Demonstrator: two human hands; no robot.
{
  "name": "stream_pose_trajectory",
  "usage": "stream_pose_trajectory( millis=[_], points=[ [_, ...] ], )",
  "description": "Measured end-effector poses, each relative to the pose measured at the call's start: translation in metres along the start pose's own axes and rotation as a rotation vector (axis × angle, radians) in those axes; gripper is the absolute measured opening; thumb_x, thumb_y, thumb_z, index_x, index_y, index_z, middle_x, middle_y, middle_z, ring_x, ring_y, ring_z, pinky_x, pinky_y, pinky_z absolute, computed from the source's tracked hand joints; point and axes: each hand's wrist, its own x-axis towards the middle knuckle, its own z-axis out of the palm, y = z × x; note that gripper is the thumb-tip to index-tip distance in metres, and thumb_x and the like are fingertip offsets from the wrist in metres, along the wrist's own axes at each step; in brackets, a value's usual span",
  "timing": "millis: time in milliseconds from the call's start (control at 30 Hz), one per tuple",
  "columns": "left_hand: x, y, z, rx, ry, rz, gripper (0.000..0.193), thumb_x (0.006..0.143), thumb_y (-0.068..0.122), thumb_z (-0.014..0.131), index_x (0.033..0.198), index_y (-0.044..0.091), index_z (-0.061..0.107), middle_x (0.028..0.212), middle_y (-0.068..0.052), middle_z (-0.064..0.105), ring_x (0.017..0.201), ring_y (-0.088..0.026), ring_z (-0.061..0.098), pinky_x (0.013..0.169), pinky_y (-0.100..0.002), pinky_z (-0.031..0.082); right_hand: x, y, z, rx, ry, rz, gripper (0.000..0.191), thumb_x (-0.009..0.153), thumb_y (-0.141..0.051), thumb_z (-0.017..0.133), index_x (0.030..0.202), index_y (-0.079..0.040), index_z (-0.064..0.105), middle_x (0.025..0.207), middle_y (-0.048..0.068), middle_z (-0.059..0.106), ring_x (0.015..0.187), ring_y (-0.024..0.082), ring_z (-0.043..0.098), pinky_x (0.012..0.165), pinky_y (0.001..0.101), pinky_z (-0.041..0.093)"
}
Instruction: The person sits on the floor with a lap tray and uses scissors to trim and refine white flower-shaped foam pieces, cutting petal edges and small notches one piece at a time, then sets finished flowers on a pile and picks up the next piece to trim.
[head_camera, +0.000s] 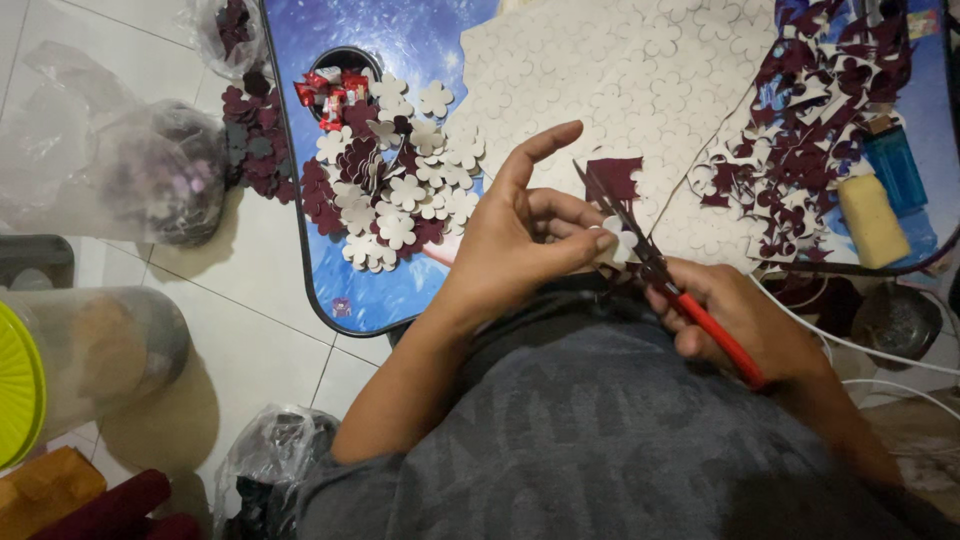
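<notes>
Maroon-backed foam was being cut into flowers. The left hand (530, 235) pinched a small white flower piece (622, 240) between thumb and fingertips, while the right hand (745, 325) gripped red-handled scissors (665, 280), blades parted at the piece. A heap of finished flowers (395, 190) already lay on the blue table (400, 290), and maroon offcuts (800, 120) were piled to the right. Judging by the large white sheet (620, 70) of uncut flower outlines, much work seemed left.
</notes>
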Motion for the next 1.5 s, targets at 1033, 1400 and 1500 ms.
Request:
stream_pose_trajectory(
  millis=[1033, 1400, 1500],
  points=[
    [-0.006, 0.025, -0.045, 0.96, 0.386, 0.061, 0.064, 0.089, 0.017, 0.079, 0.147, 0.014, 0.051, 0.11, -0.009, 0.076, 0.093, -0.019, 0.077, 0.078, -0.032, 0.064, -0.005, 0.025, -0.017, 0.111, 0.096, 0.051, 0.065, 0.077, -0.073, 0.066, 0.088, -0.009, 0.06, 0.064, -0.003, 0.052, 0.05, 0.009, 0.048, 0.043, 0.0255, 0.042],
    [0.065, -0.053, 0.002, 1.268, 0.208, 0.568, 0.038, 0.088, 0.012, 0.069, 0.125, 0.004, 0.063, 0.116, -0.016, 0.064, 0.109, -0.038, 0.06, 0.089, -0.044, 0.051, -0.007, 0.028, -0.012, 0.285, 0.174, 0.044, 0.073, 0.072, -0.073, 0.072, 0.099, -0.006, 0.06, 0.068, -0.004, 0.054, 0.056, 0.007, 0.049, 0.048, 0.0233, 0.04],
    [0.072, -0.059, 0.002, 1.262, 0.178, 0.532, 0.03, 0.088, 0.007, 0.065, 0.118, 0.009, 0.066, 0.106, -0.012, 0.063, 0.101, -0.034, 0.061, 0.087, -0.044, 0.052, -0.007, 0.028, -0.012, 0.316, 0.164, 0.056, 0.074, 0.072, -0.072, 0.074, 0.1, -0.005, 0.061, 0.07, -0.004, 0.052, 0.057, 0.008, 0.047, 0.049, 0.0239, 0.038]
  ],
)
